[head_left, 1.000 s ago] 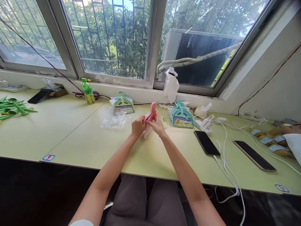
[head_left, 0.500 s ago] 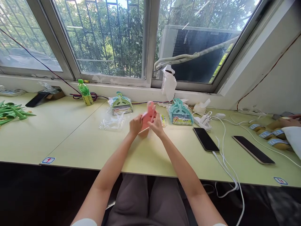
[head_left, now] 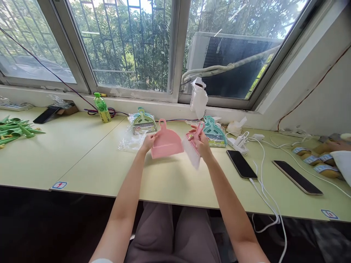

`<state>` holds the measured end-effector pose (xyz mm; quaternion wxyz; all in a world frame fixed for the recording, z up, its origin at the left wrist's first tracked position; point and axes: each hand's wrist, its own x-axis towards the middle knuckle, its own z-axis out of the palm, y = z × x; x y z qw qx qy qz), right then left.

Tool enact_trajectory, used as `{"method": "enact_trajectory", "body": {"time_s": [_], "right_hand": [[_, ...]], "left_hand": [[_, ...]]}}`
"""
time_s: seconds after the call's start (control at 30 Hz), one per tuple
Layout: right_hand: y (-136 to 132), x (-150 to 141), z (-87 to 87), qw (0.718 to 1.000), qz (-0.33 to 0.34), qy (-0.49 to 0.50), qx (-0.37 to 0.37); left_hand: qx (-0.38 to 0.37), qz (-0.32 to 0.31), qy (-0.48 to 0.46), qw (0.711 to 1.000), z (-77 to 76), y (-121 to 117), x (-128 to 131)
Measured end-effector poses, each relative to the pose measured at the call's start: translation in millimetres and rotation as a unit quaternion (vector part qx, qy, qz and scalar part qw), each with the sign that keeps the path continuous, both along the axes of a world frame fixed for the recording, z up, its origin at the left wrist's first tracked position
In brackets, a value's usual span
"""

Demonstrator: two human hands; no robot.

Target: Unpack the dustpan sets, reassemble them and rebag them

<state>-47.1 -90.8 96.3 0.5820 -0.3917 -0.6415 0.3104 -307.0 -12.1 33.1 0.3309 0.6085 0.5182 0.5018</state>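
A pink dustpan (head_left: 166,142) is held at its left edge by my left hand (head_left: 149,141), its handle loop pointing toward the window. My right hand (head_left: 202,143) grips a small pink hand brush (head_left: 192,148) with pale bristles that point down and toward me. The two pieces are apart, side by side above the table. Behind my right hand lie teal dustpan and brush sets (head_left: 214,133), partly hidden by it. A green dustpan and brush set (head_left: 144,122) in clear wrap sits behind my left hand, with crumpled clear plastic (head_left: 130,142) beside it.
A green-capped bottle (head_left: 102,108) stands near the sill, and green stems (head_left: 19,129) lie at far left. On the right are a black phone (head_left: 241,164), a second phone (head_left: 297,176), a power strip (head_left: 238,144) and white cables. Another person's sleeve (head_left: 342,162) shows at the right edge.
The pink dustpan and brush, held together before, are now separated. My left hand has moved left with the dustpan, my right hand to the right with the brush.
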Motion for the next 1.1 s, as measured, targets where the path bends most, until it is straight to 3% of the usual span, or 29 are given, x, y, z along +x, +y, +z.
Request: {"method": "enact_trajectory", "body": {"time_s": [0.1, 0.17, 0.33, 0.4, 0.47, 0.6, 0.73, 0.87, 0.97, 1.1], "right_hand": [[-14.6, 26.7, 13.7, 0.991, -0.013, -0.127, -0.047], [-25.3, 39.4, 19.1, 0.965, -0.035, -0.254, -0.05], [-41.8, 42.1, 13.7, 0.816, -0.182, -0.542, -0.089], [-39.6, 36.7, 3.2, 0.782, -0.167, -0.587, -0.125], [-32.9, 31.0, -9.3, 0.769, -0.117, -0.61, -0.151], [-14.4, 25.6, -30.4, 0.779, -0.044, -0.604, -0.16], [0.9, 36.4, -44.0, 0.847, 0.029, -0.507, -0.158], [9.9, 57.1, -57.6, 0.902, 0.021, -0.397, -0.169], [13.9, 67.0, -65.7, 0.912, 0.003, -0.382, -0.149], [17.0, 67.4, -70.4, 0.894, -0.046, -0.429, -0.12]], "left_hand": [[-0.044, -0.062, -0.003, 0.997, -8.2, -0.6, 3.4], [-0.069, -0.093, 0.007, 0.993, -13.0, -2.0, 4.2], [-0.118, -0.112, 0.11, 0.98, -18.3, -6.5, 1.9], [-0.116, -0.098, 0.186, 0.971, -17.3, -7.9, 1.8], [-0.092, -0.09, 0.26, 0.957, -15.2, -8.7, 2.3], [-0.018, -0.056, 0.372, 0.926, -12.2, -8.9, -0.1], [-0.004, -0.017, 0.374, 0.927, -15.1, -7.4, -7.5], [-0.024, -0.026, 0.34, 0.94, -19.4, -4.1, -10.6], [-0.018, -0.033, 0.326, 0.945, -21.8, -0.2, -9.6], [-0.007, -0.048, 0.311, 0.949, -24.0, 3.2, -9.8]]}}
